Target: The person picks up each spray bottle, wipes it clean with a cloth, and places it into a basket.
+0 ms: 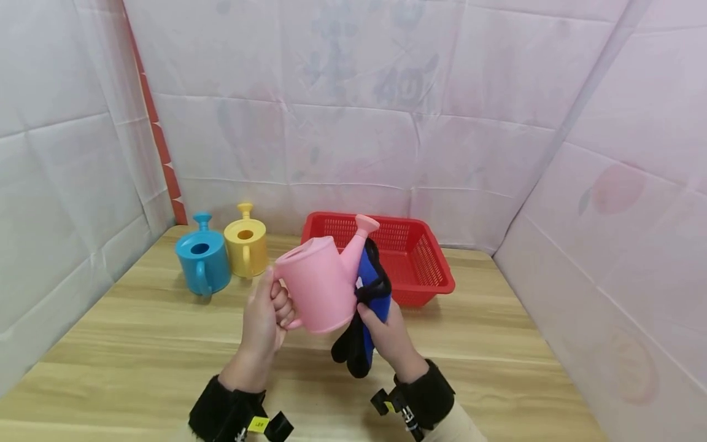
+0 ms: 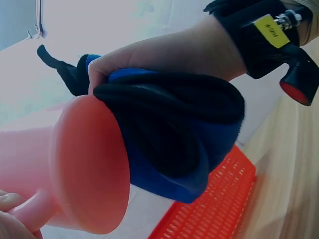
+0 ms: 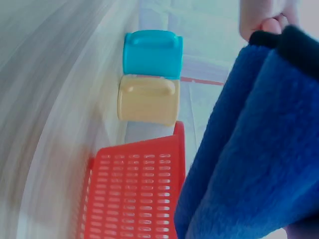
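A pink watering can [image 1: 317, 285] is held up above the table, slightly tilted, its spout towards the right. My left hand [image 1: 264, 319] grips its handle, fingers curled round it. Against the can's right side, my right hand [image 1: 386, 331] pinches a blue and black cloth item [image 1: 378, 310], its black ends hanging below. In the left wrist view the cloth [image 2: 172, 129] touches or nearly touches the base of the pink can [image 2: 94, 164]. The blue cloth [image 3: 259, 144] fills the right of the right wrist view and hides most of the can there.
A red perforated basket [image 1: 439, 264] stands behind my right hand. At the back left, a blue watering can [image 1: 212, 267] and a yellow watering can [image 1: 256, 245] stand upright side by side. White cloth walls enclose the wooden table [image 1: 497, 368] at the back and sides.
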A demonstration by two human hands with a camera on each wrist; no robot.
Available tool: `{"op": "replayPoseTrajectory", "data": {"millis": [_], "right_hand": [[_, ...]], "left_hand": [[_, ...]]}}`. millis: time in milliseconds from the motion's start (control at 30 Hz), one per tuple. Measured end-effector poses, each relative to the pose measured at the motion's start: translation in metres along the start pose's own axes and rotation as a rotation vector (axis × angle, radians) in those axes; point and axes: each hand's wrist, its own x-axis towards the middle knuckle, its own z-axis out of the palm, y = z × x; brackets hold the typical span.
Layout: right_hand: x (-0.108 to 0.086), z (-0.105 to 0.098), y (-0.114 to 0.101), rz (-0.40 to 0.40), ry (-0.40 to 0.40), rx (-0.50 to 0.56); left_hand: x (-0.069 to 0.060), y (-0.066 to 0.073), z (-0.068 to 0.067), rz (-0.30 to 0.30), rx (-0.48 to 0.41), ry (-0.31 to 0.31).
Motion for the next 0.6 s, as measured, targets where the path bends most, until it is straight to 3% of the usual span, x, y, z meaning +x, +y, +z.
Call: {"op": "replayPoseTrajectory", "data": {"millis": [167, 233, 433, 600], "right_hand": [[0.002, 0.005, -0.002, -0.324, -0.061, -0.229], [0.003, 0.005, -0.004, -0.403, -0.067, -0.302], [0.014, -0.005, -0.011, -0.443, -0.069, -0.466], [0.029, -0.018, -0.016, -0.467, -0.011, -0.662]], "left_hand": [[0.000, 0.001, -0.002, 0.014, -0.028, -0.047], [0.000, 0.000, -0.004, 0.007, -0.029, -0.074], [-0.002, -0.002, -0.008, 0.029, 0.061, -0.143], [-0.007, -0.007, -0.007, 0.085, 0.146, -0.236]]}}
